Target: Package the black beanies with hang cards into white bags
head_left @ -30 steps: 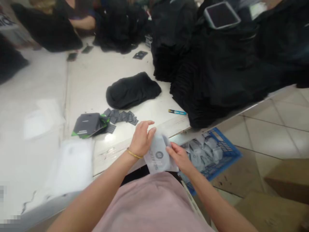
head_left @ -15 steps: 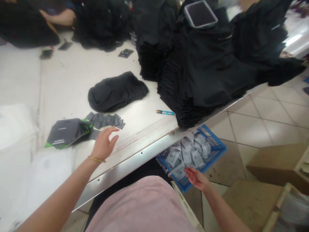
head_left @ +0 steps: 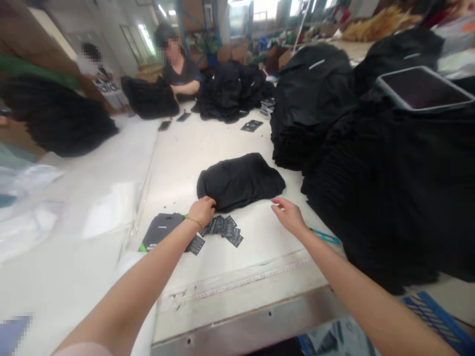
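A folded black cloth garment point(head_left: 241, 180) lies on the white table in front of me. My left hand point(head_left: 202, 211), with a thin yellow bracelet at the wrist, is at its near left corner. Those fingers are curled together against the cloth edge. Just off the near right corner, my right hand point(head_left: 290, 214) holds thumb and forefinger slightly apart, with nothing visible in them. Small dark printed tags point(head_left: 226, 228) lie spread beside my left hand. Partly behind my left forearm is a stack of larger dark grey cards point(head_left: 163, 230) with green edges.
Tall stacks of black garments point(head_left: 386, 188) fill the right side, a tablet-like device point(head_left: 426, 88) on top. A light blue cutter point(head_left: 325, 236) lies by my right forearm. A measuring tape point(head_left: 245, 283) runs along the near edge. A blue basket point(head_left: 438, 316) stands below. Across the table is a co-worker point(head_left: 181, 74).
My right hand has come up from the basket of packets to the garment's right side. My left hand has moved forward to its left corner. The view has tilted up and turned left.
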`<action>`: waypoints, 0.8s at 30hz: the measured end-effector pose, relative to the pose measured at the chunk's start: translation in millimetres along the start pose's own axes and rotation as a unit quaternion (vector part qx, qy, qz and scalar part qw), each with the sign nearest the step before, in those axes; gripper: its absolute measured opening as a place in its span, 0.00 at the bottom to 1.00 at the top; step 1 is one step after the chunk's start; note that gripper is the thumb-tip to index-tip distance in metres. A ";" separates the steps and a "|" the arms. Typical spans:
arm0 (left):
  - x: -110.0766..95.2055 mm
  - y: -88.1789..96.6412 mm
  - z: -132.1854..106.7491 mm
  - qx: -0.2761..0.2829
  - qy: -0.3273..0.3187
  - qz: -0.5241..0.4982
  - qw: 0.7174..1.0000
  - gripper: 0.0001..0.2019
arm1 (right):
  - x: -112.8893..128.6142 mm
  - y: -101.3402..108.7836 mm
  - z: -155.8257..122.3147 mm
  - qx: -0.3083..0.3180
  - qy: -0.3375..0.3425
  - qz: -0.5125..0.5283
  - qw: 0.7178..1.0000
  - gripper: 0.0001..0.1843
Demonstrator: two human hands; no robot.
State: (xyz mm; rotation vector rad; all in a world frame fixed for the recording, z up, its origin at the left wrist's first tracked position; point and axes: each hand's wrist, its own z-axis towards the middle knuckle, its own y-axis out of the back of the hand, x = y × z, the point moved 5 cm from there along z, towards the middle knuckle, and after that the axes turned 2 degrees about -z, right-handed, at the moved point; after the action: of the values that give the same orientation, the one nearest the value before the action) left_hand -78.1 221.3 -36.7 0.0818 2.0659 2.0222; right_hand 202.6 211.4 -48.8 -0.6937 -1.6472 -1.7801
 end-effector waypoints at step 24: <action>-46.7 101.9 -209.2 -0.241 -0.118 -0.132 0.954 0.07 | 51.8 109.0 -164.2 -0.231 0.001 0.044 0.972 0.07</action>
State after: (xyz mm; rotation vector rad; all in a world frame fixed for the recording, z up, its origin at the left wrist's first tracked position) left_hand -91.5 10.7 72.0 -0.0403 1.3229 2.1574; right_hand 252.1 39.1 48.2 -0.9496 -1.1805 -2.1174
